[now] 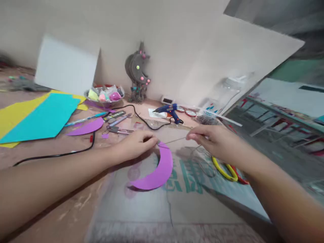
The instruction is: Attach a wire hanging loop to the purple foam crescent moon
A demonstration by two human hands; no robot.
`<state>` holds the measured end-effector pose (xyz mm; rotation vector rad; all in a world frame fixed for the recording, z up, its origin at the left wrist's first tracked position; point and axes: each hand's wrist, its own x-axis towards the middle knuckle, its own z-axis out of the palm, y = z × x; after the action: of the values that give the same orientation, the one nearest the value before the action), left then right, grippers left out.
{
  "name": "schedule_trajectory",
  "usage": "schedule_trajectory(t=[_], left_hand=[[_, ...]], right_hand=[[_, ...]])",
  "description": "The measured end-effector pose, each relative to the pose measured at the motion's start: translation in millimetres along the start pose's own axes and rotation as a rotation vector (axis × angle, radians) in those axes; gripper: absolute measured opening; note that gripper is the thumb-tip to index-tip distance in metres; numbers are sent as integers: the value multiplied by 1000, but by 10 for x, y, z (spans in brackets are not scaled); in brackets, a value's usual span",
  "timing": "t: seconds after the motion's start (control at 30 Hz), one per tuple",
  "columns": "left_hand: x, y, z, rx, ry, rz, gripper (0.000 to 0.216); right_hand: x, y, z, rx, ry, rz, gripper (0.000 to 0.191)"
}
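Note:
A purple crescent-shaped paper cutout [165, 165] hangs by its upper tip from my left hand [141, 141], whose thumb and fingers are closed on it. Grey string [174, 140] runs from that tip across to my right hand [210, 136], which pinches it. Slack loops of the string droop below my right hand onto the sheet. Beneath my right wrist lie yellow-handled scissors [225, 170], with a red handle part [239, 175] beside them. My fingers cover the exact spot where string meets paper.
A blue glue gun [169, 110] with a black cord stands behind my hands. Further back are a grey moon ornament [138, 69] and a bowl of colourful packets [105, 95]. Blue and yellow sheets [48, 116] lie left, near pens and a purple scrap [87, 128]. A printed sheet [141, 209] covers the front.

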<state>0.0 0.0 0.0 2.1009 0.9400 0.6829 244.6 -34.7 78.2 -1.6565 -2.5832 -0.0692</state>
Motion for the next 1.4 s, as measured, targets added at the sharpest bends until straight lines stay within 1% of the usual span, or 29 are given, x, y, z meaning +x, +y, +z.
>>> schedule_trajectory(t=[0.07,0.13,0.2,0.3,0.37,0.4,0.43,0.5,0.6,0.67,0.77,0.83,0.93,1.0,1.03,1.1,1.2,1.3,1.4], left_hand=[[-18,9,-10,-10,8,-25,31],[-32,17,-19,-21,10,-40,30],[-41,25,-26,-36,5,-52,30],[-46,42,-37,-52,-7,-37,29],[-49,54,-41,-65,-14,-38,28],[-50,58,-42,-68,-16,-45,28],[-51,60,-41,-67,-17,-54,28],[-50,56,-36,-55,-12,-69,29],[-38,33,-27,-19,-10,-70,29],[-26,13,-22,19,-4,-40,28],[-11,-5,-15,63,-13,3,28],[-9,-5,-12,62,-44,25,27],[-15,7,-15,53,-80,69,27],[-21,20,-21,54,-76,52,27],[-24,28,-25,50,-67,30,27],[-30,45,-34,22,-59,-18,28],[-39,69,-41,-39,-49,-61,27],[-47,85,-43,-63,-41,-83,27],[-50,90,-42,-69,-77,-93,26]], right_hand=[[85,-7,85,0,126,-8,29],[139,-55,178,118,157,3,36],[152,-151,284,382,75,43,45],[131,-301,449,819,-125,86,63],[126,-346,526,989,-232,123,74],[129,-347,547,1028,-267,134,75],[135,-339,553,1039,-279,135,74],[148,-312,533,971,-238,119,59],[135,-318,475,714,-90,84,27],[105,-378,459,569,12,25,12],[68,-510,482,485,114,-113,11],[73,-579,510,489,159,-161,12],[124,-588,541,512,238,-120,13],[164,-532,553,538,285,-55,14],[179,-493,558,561,294,-27,14],[193,-409,567,614,267,11,14],[190,-310,584,676,164,7,13],[192,-266,614,718,102,13,14],[202,-265,658,744,65,57,15]])
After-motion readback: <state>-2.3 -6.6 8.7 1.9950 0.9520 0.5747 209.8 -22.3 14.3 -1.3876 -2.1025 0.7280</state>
